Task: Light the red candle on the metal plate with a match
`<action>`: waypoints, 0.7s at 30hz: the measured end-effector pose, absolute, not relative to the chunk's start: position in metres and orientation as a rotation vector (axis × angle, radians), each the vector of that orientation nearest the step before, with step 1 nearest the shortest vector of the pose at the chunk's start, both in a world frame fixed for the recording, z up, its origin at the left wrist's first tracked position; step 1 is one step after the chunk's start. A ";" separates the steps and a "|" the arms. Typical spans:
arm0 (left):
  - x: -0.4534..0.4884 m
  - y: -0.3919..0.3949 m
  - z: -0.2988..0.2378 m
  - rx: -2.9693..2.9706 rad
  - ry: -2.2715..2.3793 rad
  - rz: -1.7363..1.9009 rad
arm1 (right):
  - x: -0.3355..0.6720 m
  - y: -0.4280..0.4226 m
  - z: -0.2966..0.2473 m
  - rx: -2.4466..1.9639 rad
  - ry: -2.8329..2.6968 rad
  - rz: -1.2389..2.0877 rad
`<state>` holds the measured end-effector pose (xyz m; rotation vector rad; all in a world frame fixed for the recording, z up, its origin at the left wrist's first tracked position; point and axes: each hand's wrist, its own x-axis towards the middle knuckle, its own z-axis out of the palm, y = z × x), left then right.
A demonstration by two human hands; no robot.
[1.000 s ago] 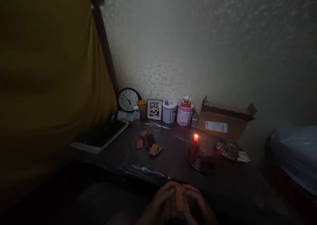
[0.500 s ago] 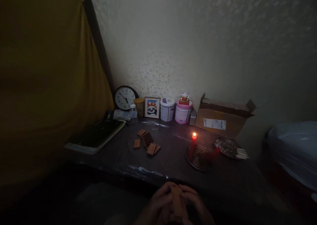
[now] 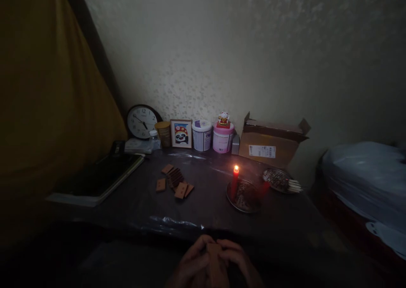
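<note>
At the bottom centre, in dim light, both hands are together just in front of the table edge. My left hand (image 3: 194, 260) has its fingers curled against the left side of a small brown cardboard box (image 3: 215, 258) that looks like a matchbox. From the other side, the fingers of my right hand (image 3: 236, 258) close on the same box. Its lower part is dark and hard to make out. Further off, several similar brown boxes (image 3: 181, 190) lie in a loose pile, some showing dark edges.
A lit red candle (image 3: 235, 181) stands on a round metal plate (image 3: 244, 211). Behind it is another plate (image 3: 275, 173) with white sticks. A clock (image 3: 142, 121), panda picture (image 3: 181, 135), tubs (image 3: 201, 136), and open carton (image 3: 269, 138) line the wall. A notebook (image 3: 101, 182) lies left.
The view has turned slightly right, so the things on the table appear further left. Both hands still hold the small box, which shows a little more upright.
</note>
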<state>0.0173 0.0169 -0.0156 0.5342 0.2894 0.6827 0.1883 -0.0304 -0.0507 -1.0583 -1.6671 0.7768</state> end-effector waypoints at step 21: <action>0.017 0.014 -0.017 0.472 0.250 0.687 | 0.178 -0.036 -0.047 -1.126 -1.609 0.637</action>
